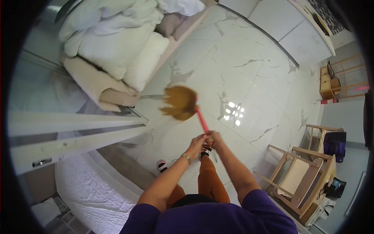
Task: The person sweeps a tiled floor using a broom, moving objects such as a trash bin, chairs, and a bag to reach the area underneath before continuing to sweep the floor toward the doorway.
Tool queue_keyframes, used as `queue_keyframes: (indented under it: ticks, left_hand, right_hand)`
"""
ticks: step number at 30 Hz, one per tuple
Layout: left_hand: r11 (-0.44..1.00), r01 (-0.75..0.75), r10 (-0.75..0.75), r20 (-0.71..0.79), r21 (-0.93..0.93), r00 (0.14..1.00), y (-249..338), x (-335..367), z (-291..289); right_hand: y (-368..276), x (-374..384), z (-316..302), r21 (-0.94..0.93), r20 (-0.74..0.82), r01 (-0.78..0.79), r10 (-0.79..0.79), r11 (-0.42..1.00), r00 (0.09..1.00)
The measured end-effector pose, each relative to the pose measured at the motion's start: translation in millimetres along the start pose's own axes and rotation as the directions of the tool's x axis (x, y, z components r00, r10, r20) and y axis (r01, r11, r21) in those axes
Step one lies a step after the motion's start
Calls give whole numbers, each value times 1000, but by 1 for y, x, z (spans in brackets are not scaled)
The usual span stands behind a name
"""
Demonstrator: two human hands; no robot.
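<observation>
overhead, hands: left hand (196,143) and right hand (214,137) both clasped around red handle (202,121)
duster: tan feather head (180,102) blurred above marble floor (249,78)
nearby: white bedding (113,39), wooden chair (300,175)

One brown-headed broom (180,102) with red handle, two hands (196,143) (215,137), two wooden chairs (298,175) (322,134), one sofa (113,54), one wooden shelf (339,80)

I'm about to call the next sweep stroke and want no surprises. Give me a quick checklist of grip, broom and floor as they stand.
1. Left hand on the handle: ok.
2. Right hand on the handle: ok.
3. Broom head touching the floor: cannot tell, it is blurred.
4. Floor ahead of the head bare: ok.
5. Head apart from the bedding: ok, though close.
6. Chair apart from the right arm: ok.
</observation>
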State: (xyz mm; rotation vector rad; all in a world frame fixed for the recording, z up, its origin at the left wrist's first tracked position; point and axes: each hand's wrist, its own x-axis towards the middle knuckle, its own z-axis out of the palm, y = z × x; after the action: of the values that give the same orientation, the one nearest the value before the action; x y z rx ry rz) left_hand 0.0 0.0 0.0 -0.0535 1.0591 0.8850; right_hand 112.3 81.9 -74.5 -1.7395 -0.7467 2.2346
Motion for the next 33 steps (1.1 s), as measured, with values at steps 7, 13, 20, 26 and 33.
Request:
queue_keyframes:
  ticks: [7,13,20,26,33]
  left_hand:
    - [878,-288,275,89,382,957,42,52,119]
    - [795,-215,369,-171,567,914,98,28,100]
    - [811,-309,527,-393,496,753,142,15,81]
    - [812,-161,476,-477,561,739,113,4,5]
    - [866,-70,353,-506,495,787,90,0,-60]
  right_hand:
    - [-188,15,-156,253,-326,112,-24,961,945]
    - [-183,-133,-134,282,110,-44,13,959,994]
    - [-136,-124,-63,133,355,-233,173,963,919]
    - [-139,64,-2,-319,154,-198,257,927,954]
    - [-259,157,-141,456,-74,-65,110,888,991]
